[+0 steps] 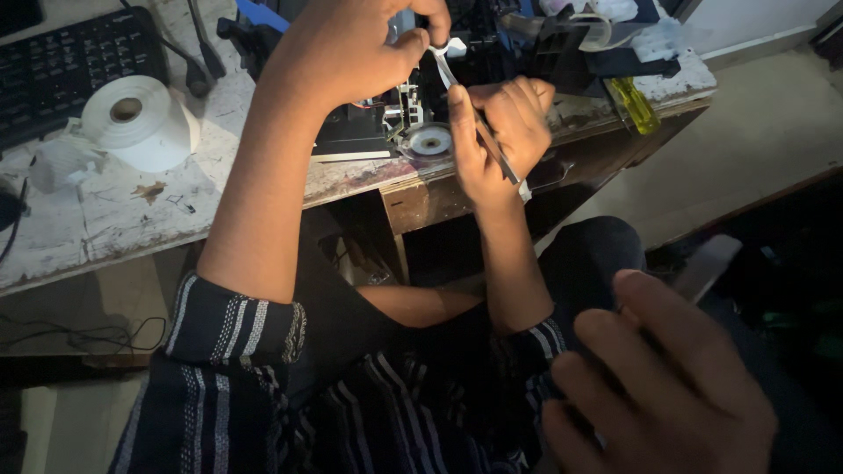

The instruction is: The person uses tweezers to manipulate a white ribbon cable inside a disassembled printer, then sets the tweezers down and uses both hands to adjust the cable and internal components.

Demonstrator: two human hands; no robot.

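A dismantled black device (369, 123) is set at the front edge of a worn white table (114, 219), and everything else is placed from it. Just above its near corner, a white strip (446, 66) is pinched between thumb and forefinger of the left hand (351, 48), with the other fingers curled in. Directly in front of the device, the right hand (496, 132) is closed around a thin dark tool (496, 154), whose tip is hidden behind the fingers; its kind cannot be made out. A round clear disc (430, 140) is seen at the device's front edge, just left of the right hand.

Right of the device, a yellow-handled screwdriver (634, 104) is laid near the table's corner. Well to the left, a roll of white paper (132, 114) and a black keyboard (70, 53), cut off by the frame, are found. Open floor is left beyond the table's right edge.

Well below the device, a blurred third hand (667, 386) is seen, loosely open; its owner cannot be told.
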